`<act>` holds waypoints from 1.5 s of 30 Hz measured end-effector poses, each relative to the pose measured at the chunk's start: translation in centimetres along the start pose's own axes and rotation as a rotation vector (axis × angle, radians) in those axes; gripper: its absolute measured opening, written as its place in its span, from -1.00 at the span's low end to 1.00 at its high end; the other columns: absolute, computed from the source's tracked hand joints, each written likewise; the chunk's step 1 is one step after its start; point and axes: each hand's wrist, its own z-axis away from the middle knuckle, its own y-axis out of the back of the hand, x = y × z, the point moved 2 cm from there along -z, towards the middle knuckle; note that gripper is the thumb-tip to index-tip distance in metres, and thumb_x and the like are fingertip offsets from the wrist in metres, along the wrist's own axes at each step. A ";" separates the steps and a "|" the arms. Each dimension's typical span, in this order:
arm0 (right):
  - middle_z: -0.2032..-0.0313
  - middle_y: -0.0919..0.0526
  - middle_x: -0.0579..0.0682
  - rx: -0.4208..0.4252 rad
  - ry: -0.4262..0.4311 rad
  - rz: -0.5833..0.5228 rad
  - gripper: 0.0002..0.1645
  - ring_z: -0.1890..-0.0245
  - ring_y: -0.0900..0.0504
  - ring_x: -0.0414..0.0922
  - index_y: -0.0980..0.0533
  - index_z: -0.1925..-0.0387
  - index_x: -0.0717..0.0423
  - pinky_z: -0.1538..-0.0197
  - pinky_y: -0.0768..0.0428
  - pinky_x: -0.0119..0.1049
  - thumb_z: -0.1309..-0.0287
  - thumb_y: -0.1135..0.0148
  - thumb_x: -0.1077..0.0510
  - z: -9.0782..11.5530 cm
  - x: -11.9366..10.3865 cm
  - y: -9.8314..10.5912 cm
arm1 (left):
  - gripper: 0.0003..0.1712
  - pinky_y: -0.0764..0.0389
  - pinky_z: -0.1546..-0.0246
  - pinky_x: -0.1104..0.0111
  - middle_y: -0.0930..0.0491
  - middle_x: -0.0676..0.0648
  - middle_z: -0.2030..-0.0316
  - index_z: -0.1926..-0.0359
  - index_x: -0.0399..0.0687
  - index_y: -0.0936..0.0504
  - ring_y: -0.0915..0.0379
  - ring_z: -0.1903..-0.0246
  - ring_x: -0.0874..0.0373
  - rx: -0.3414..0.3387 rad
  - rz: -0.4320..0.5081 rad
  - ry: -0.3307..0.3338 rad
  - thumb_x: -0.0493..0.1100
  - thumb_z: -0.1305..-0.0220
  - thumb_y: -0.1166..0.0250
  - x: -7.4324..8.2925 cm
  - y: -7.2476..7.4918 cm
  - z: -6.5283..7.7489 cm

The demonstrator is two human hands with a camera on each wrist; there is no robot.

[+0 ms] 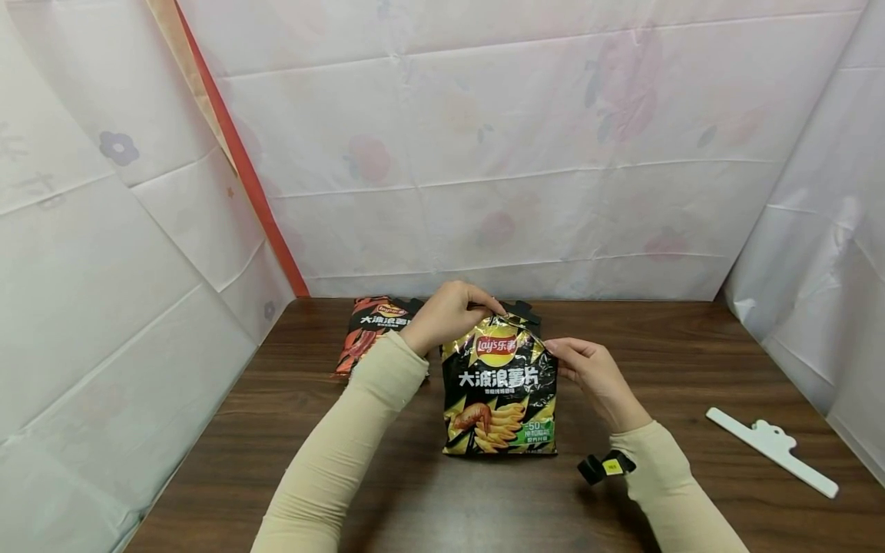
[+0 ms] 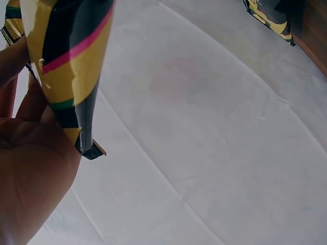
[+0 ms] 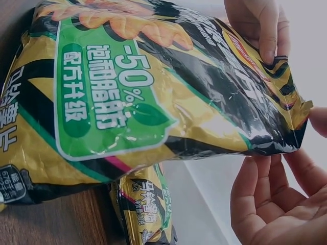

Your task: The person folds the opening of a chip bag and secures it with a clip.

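Note:
A black and gold bag of Lay's potato chips (image 1: 499, 392) stands upright on the table, its printed front facing me. My left hand (image 1: 452, 313) pinches its top edge on the left side. With thumb and fingers, my right hand (image 1: 600, 378) pinches the top right corner. In the right wrist view the bag's top (image 3: 286, 97) looks creased and folded between the two hands; whether it is torn open, I cannot tell. The left wrist view shows the bag's side (image 2: 76, 66) against the left palm.
Behind on the left lies a red and black Lay's bag (image 1: 366, 334). Another gold and black bag (image 3: 145, 204) is behind the held one, with a dark clip-like piece (image 1: 523, 311) above. A long white bag clip (image 1: 773, 449) lies at the right. White cloth (image 1: 518, 153) hangs behind the table.

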 end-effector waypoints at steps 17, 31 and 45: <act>0.20 -0.67 -0.23 0.008 0.014 -0.009 -0.80 0.18 -0.65 -0.26 -0.67 0.19 -0.02 0.09 -0.64 -0.36 -0.29 -0.26 -0.02 -0.3 0.5 -0.1 | -0.72 -0.60 0.22 0.37 -0.72 0.05 0.10 -0.04 0.07 -0.70 -0.60 0.27 0.32 -0.024 -0.007 0.013 -0.04 -0.37 -0.26 0.2 -0.2 0.0; 0.19 -0.66 -0.22 0.002 0.021 0.012 -0.78 0.16 -0.65 -0.24 -0.67 0.17 -0.01 0.06 -0.64 -0.30 -0.30 -0.25 -0.03 -0.2 0.5 0.0 | -0.63 -0.41 0.47 0.39 -0.67 -0.02 0.47 0.15 0.01 -0.78 -0.38 0.59 0.21 -0.016 -0.109 0.026 0.11 -0.43 -0.14 1.4 -0.3 -1.2; 0.21 -0.67 -0.21 -0.007 0.042 0.015 -0.84 0.20 -0.65 -0.25 -0.67 0.20 -0.05 0.09 -0.65 -0.30 -0.29 -0.27 0.01 -0.3 0.5 0.1 | -0.71 -0.38 0.52 0.38 -0.75 -0.02 0.28 0.17 0.06 -0.79 -0.35 0.64 0.23 -0.108 -0.148 0.047 0.08 -0.38 -0.22 1.2 0.0 -0.8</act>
